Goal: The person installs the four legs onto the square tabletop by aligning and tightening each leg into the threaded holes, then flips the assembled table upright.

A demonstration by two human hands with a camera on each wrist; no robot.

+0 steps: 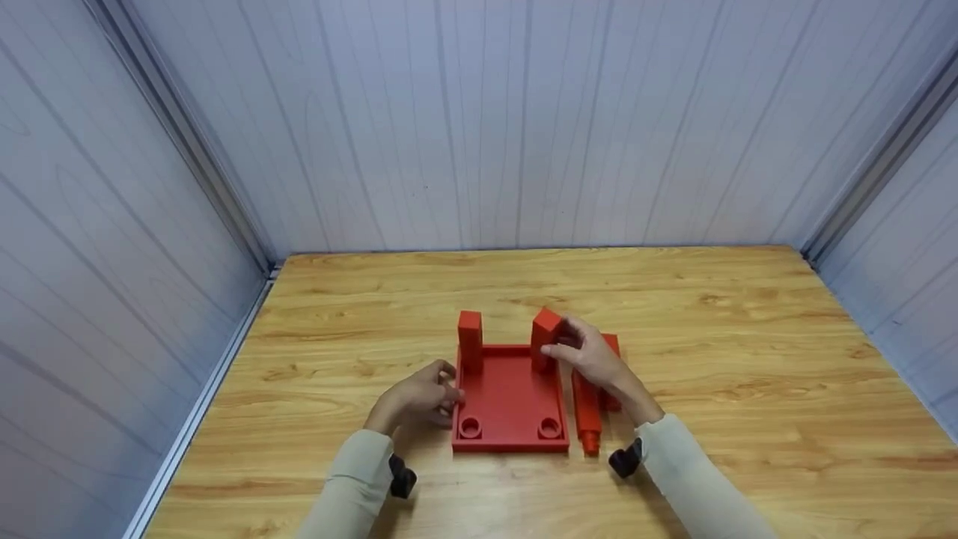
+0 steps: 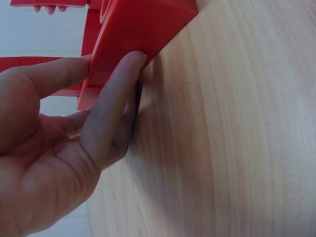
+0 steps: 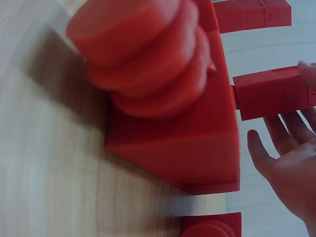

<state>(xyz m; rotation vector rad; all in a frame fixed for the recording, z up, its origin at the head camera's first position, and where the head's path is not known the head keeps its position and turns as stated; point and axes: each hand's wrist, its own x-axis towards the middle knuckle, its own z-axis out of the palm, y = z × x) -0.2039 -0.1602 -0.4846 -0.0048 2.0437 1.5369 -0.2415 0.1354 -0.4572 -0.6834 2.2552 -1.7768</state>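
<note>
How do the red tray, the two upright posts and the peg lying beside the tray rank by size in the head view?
1. Red tray, clearly largest.
2. Peg lying to the tray's right, long and narrow, partly hidden by the right hand.
3. Left post and right post: these look alike, so unranked.

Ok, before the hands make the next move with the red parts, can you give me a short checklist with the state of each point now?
1. Left hand steadies the red base tray at its left edge: ok.
2. Right hand has a grip on the right post: ok.
3. Right post upright and seated: not ok, it tilts.
4. Left post upright: ok.
5. Two front holes free: ok.
6. Stepped peg piece lies beside the tray: ok.
</note>
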